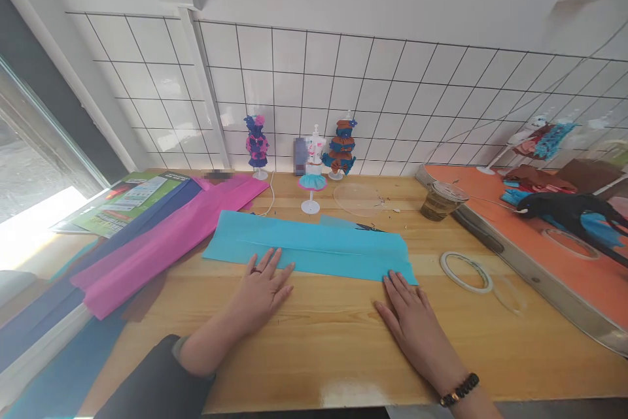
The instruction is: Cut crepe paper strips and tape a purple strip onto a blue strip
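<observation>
A long strip of turquoise crepe paper [309, 239] lies flat across the wooden table [314, 353], with a crease running along its length. My left hand [262, 291] rests with spread fingers on the strip's near edge, left of its middle. At the strip's right end my right hand [409, 314] lies flat, fingertips on the near corner. Behind the strip stands a small mannequin [314, 167] in a white top and a turquoise skirt with a pink edge.
Two mannequins in ruffled dresses, purple-pink [256, 141] and brown-blue [342, 146], stand by the tiled wall. Pink paper [171, 242] lies left. Rightward are a tape roll [466, 272], a cup of brownish liquid [441, 202] and an orange-topped case [554, 242] holding fabric and black-handled scissors.
</observation>
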Action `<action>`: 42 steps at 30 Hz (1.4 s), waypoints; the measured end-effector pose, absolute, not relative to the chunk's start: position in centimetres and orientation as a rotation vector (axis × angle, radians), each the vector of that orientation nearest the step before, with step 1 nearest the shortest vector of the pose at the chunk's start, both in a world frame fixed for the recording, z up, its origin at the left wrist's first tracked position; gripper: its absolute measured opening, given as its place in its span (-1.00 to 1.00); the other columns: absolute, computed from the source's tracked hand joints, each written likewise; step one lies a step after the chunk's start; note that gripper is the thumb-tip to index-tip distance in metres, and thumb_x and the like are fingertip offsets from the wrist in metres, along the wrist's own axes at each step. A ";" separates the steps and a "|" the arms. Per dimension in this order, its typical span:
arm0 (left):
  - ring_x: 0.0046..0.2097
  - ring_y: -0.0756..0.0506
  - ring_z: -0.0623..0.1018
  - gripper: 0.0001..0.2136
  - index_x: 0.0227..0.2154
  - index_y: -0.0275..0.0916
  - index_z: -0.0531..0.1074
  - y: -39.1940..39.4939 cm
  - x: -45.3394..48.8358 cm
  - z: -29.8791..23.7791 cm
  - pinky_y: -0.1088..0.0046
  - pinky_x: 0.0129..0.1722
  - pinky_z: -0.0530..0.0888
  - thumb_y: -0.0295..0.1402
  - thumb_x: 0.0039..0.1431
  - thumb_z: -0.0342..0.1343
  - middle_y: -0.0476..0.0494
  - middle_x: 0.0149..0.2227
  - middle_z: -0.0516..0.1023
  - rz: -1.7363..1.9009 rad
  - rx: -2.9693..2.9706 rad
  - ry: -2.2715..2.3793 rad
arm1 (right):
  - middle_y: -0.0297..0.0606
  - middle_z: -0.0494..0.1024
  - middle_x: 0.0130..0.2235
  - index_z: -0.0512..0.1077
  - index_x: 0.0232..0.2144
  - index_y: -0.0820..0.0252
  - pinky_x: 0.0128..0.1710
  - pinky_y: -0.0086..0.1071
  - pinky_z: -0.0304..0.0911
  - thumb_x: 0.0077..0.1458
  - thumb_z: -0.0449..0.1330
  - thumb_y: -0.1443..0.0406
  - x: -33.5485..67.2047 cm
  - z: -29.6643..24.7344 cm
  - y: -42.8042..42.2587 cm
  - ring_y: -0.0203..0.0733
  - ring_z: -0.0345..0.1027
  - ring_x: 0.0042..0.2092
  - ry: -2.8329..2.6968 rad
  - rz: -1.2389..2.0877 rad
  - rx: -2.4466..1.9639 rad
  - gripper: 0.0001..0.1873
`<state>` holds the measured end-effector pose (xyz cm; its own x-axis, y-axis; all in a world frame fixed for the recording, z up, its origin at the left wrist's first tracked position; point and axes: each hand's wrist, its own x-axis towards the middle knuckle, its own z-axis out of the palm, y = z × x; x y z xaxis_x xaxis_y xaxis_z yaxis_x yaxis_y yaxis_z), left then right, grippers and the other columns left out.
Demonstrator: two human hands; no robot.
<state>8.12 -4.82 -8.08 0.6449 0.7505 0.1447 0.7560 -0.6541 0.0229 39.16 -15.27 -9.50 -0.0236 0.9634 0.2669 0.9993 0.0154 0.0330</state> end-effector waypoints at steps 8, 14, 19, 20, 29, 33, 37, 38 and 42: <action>0.20 -0.35 0.08 -0.46 0.12 -0.31 0.15 -3.7 5.6 -8.8 0.01 0.07 0.09 -0.06 0.20 -0.27 -0.40 0.18 0.09 -0.215 -2.342 -1.788 | -0.09 0.15 0.17 0.16 0.11 0.34 0.13 0.01 -0.05 0.16 -0.16 0.04 39.5 -10.0 -15.2 -0.01 -0.07 0.21 -2.108 -0.203 -2.055 -0.39; 0.14 -0.38 0.16 -0.52 0.03 -0.32 0.26 -3.2 4.3 -7.8 -0.01 0.00 0.16 -0.11 0.20 -0.24 -0.42 0.09 0.23 -0.249 -2.203 -1.909 | -0.09 0.27 0.11 0.26 0.02 0.28 0.10 -0.07 0.06 0.17 -0.13 0.09 40.4 -9.1 -15.0 -0.05 0.07 0.14 -2.022 -0.068 -1.949 -0.49; 0.05 -0.30 0.28 -0.57 -0.03 -0.26 0.29 -1.7 3.6 -6.5 0.12 -0.10 0.30 -0.10 0.17 -0.19 -0.35 0.02 0.31 -0.315 -2.162 -2.013 | -0.08 0.42 -0.03 0.34 -0.09 0.24 0.01 -0.13 0.18 0.12 -0.05 0.09 44.2 -8.1 -12.2 -0.04 0.24 0.01 -1.872 -0.140 -1.867 -0.56; 0.05 -0.31 0.27 -0.56 -0.02 -0.26 0.28 -1.4 3.5 -6.2 0.12 -0.11 0.31 -0.10 0.17 -0.18 -0.35 0.03 0.29 -0.331 -2.150 -2.009 | -0.08 0.42 -0.04 0.33 -0.08 0.23 -0.01 -0.11 0.19 0.10 -0.04 0.09 45.0 -8.1 -11.2 -0.03 0.25 0.00 -1.874 -0.157 -1.859 -0.56; 0.16 -0.27 0.13 -0.66 -0.01 -0.22 0.30 3.0 5.7 -6.4 0.14 0.05 0.19 -0.29 0.20 -0.16 -0.22 0.07 0.29 -0.503 -2.343 -1.735 | -0.12 0.36 0.03 0.25 0.04 0.19 0.04 -0.13 0.11 0.11 -0.05 0.12 45.6 -6.8 -3.5 -0.05 0.15 0.07 -2.139 -0.037 -1.759 -0.52; 0.15 -0.24 0.17 -0.66 -0.02 -0.22 0.30 4.2 6.5 -7.3 0.14 0.05 0.19 -0.28 0.21 -0.17 -0.23 0.05 0.32 -0.634 -2.406 -1.627 | -0.17 0.38 0.02 0.23 0.06 0.12 -0.01 -0.10 0.12 0.08 -0.01 0.05 43.7 -6.4 -2.1 -0.01 0.13 0.07 -2.269 0.018 -1.733 -0.47; 0.14 -0.24 0.19 -0.66 -0.02 -0.23 0.30 4.4 6.0 -7.5 0.12 0.05 0.22 -0.24 0.21 -0.16 -0.23 0.02 0.35 -0.779 -2.424 -1.537 | -0.14 0.40 -0.02 0.25 0.04 0.08 -0.07 -0.07 0.12 0.02 0.05 -0.01 42.6 -6.5 -1.6 0.02 0.17 0.02 -2.315 -0.033 -1.732 -0.43; 0.14 -0.24 0.19 -0.66 -0.02 -0.23 0.30 4.4 5.8 -7.5 0.12 0.05 0.23 -0.24 0.21 -0.16 -0.22 0.01 0.36 -0.814 -2.423 -1.523 | -0.13 0.41 -0.04 0.27 0.02 0.08 -0.08 -0.07 0.13 0.00 0.07 -0.01 42.4 -6.5 -1.6 0.02 0.18 0.00 -2.317 -0.054 -1.730 -0.44; 0.13 -0.23 0.21 -0.66 -0.03 -0.24 0.29 4.3 5.5 -7.1 0.14 0.04 0.26 -0.24 0.21 -0.16 -0.21 0.00 0.37 -0.963 -2.405 -1.480 | -0.15 0.45 -0.20 0.41 -0.21 0.08 -0.15 -0.16 0.17 0.06 0.06 0.07 41.6 -6.1 -2.1 -0.05 0.26 -0.10 -2.355 -0.033 -1.661 -0.67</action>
